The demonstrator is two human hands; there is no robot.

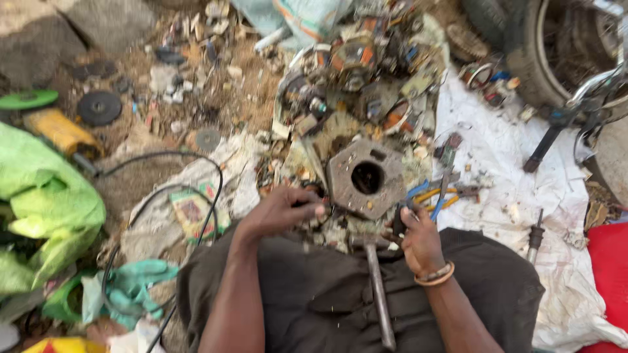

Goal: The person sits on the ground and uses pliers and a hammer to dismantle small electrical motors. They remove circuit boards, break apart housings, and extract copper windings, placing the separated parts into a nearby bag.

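The left hand [282, 210] is curling shut on something small, unclear what; the right hand [418, 238] is pinching a dark piece. The metal plate [365, 178] is lying just beyond, between them.

**Colours on the scrap heap**

Grey-brown metal plate [366, 176] w/ dark round hole showing rust specks. Pliers [433, 196] showing blue & yellow handles. Bracelet [437, 275] looking tan. Bag [46, 202] glowing lime green, glove [134, 284] teal, cloth [517, 170] off-white w/ stains, disc [99, 108] black, cushion [608, 261] red.
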